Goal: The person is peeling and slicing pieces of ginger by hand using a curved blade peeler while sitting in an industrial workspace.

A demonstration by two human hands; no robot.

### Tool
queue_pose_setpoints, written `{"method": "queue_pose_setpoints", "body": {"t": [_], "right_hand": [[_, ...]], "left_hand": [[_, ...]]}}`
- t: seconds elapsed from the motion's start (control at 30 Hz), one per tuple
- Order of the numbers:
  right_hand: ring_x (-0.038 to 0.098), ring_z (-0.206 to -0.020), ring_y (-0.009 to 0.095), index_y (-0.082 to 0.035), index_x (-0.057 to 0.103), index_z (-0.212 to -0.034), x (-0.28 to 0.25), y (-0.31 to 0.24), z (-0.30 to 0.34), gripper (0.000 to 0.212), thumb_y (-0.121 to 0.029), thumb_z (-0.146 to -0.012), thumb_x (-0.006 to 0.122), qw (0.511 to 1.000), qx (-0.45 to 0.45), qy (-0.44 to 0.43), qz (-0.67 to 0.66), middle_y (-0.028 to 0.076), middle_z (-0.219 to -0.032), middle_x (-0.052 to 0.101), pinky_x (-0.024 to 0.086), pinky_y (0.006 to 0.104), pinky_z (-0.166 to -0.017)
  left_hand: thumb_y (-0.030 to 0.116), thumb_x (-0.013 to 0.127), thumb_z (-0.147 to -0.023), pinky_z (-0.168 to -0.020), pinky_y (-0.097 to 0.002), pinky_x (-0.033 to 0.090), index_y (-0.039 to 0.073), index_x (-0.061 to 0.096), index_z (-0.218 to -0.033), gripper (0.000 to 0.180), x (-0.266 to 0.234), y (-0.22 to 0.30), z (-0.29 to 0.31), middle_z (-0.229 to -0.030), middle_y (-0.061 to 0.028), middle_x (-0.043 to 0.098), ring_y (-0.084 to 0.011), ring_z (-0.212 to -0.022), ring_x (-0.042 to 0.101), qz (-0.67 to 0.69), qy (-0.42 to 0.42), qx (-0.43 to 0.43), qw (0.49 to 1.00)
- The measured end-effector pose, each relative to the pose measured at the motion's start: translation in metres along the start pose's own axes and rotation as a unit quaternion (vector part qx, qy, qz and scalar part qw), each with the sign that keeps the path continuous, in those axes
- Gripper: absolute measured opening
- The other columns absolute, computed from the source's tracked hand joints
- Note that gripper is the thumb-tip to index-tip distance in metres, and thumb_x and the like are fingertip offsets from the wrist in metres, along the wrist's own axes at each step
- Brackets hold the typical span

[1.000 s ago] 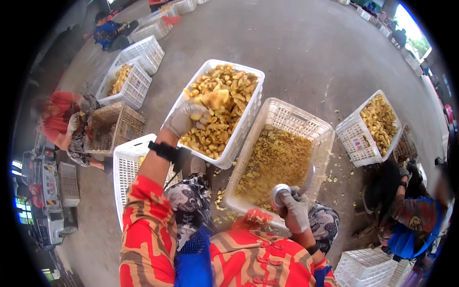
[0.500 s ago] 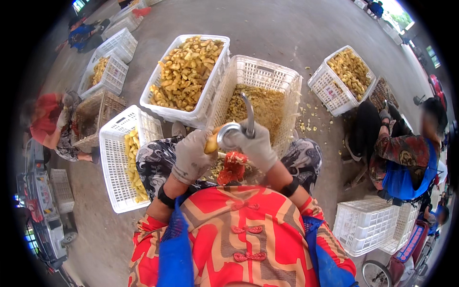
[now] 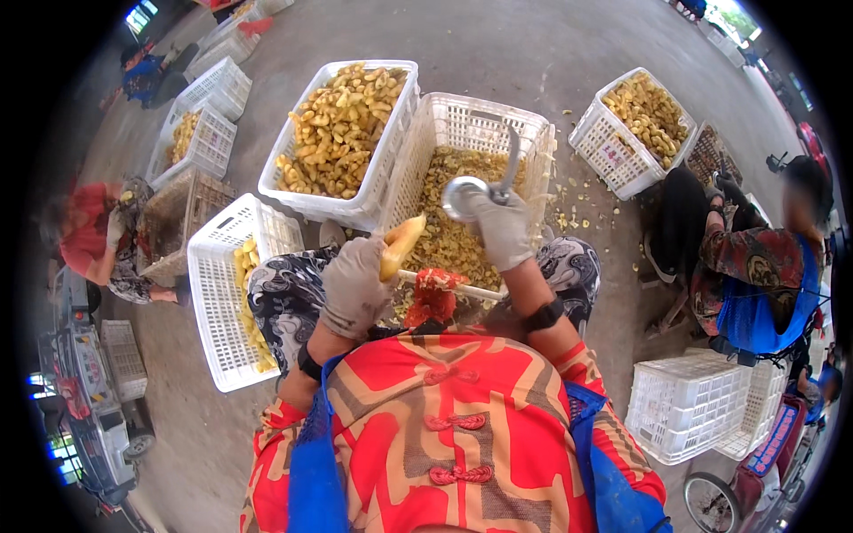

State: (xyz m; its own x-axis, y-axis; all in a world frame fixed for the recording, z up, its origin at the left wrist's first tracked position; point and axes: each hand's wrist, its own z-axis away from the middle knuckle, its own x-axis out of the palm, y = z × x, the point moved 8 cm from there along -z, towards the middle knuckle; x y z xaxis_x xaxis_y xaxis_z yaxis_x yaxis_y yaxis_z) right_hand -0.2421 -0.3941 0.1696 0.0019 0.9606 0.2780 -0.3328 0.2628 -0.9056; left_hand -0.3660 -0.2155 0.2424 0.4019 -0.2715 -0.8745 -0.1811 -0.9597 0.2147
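Facing a worn crate (image 3: 466,131) of peelings (image 3: 444,218), a white crate (image 3: 311,205) heaped with ginger (image 3: 342,133), and a third crate (image 3: 216,306) of yellow pieces (image 3: 246,259); in the right hand (image 3: 505,234), gripping a metal tool (image 3: 464,199); in the left hand (image 3: 355,286), near the peelings, clasping one ginger piece (image 3: 402,245).

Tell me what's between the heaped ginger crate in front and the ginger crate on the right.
A crate of peelings and scrap-strewn floor, seen in the head view.

Through a head-worn fisheye we look down over the left hand (image 3: 352,282) and right hand (image 3: 505,233) close by, then past the far edge of the scrap crate (image 3: 487,123) across the floor (image 3: 498,44).
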Motion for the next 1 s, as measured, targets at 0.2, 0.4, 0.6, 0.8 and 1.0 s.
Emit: {"method": "queue_pose_setpoints", "body": {"t": [0.2, 0.4, 0.6, 0.8, 1.0], "right_hand": [[0.056, -0.065, 0.008, -0.005, 0.062, -0.082, 0.003, 0.02, -0.012, 0.007, -0.004, -0.079, 0.069, 0.999, -0.036, -0.036, -0.003, 0.0, -0.075, 0.062, 0.048, 0.0239, -0.058], [0.064, -0.07, 0.01, -0.002, 0.064, -0.086, 0.043, 0.008, 0.033, 0.003, -0.001, -0.083, 0.064, 0.966, -0.156, -0.146, 0.144, 0.005, -0.084, 0.068, 0.052, 0.0233, -0.063], [0.057, -0.067, 0.005, -0.006, 0.063, -0.087, 0.02, -0.009, 0.029, 0.007, -0.006, -0.082, 0.068, 0.98, -0.181, -0.079, -0.006, -0.001, -0.079, 0.064, 0.05, 0.0228, -0.064], [0.052, -0.068, 0.003, -0.006, 0.061, -0.083, 0.001, 0.009, 0.003, 0.01, -0.005, -0.08, 0.07, 0.994, -0.105, -0.007, 0.012, -0.005, -0.072, 0.057, 0.045, 0.0213, -0.058], [0.049, -0.06, 0.002, -0.008, 0.061, -0.08, 0.01, 0.035, 0.009, 0.01, -0.007, -0.08, 0.07, 0.971, -0.195, -0.075, 0.113, -0.005, -0.069, 0.056, 0.041, 0.022, -0.05]], "left_hand": [[0.015, 0.072, -0.068, -0.062, -0.041, 0.049, 0.008, 0.056, -0.093, 0.031, 0.0, 0.008, -0.005, -0.08, -0.01, 0.057, -0.0319, -0.073, 0.06, -0.01, 0.002, -0.006, 1.0], [0.016, 0.069, -0.075, -0.062, -0.032, 0.051, 0.004, 0.056, -0.092, 0.025, 0.01, -0.006, -0.007, -0.078, -0.0137, 0.062, -0.0265, -0.068, 0.064, 0.198, -0.015, -0.148, 0.969], [0.013, 0.068, -0.077, -0.055, -0.024, 0.046, 0.002, 0.06, -0.095, 0.023, 0.026, -0.024, 0.004, -0.073, -0.0017, 0.059, -0.0097, -0.061, 0.056, 0.396, -0.087, -0.361, 0.84], [0.006, 0.066, -0.08, -0.041, -0.0192, 0.04, 0.001, 0.056, -0.101, 0.024, 0.041, -0.016, 0.011, -0.07, -0.0018, 0.056, -0.0065, -0.051, 0.051, 0.535, -0.118, -0.41, 0.729], [0.006, 0.064, -0.079, -0.039, -0.0186, 0.038, -0.002, 0.057, -0.105, 0.028, 0.045, -0.008, 0.012, -0.067, -0.0012, 0.054, -0.0062, -0.049, 0.049, 0.596, -0.137, -0.409, 0.677]]}}
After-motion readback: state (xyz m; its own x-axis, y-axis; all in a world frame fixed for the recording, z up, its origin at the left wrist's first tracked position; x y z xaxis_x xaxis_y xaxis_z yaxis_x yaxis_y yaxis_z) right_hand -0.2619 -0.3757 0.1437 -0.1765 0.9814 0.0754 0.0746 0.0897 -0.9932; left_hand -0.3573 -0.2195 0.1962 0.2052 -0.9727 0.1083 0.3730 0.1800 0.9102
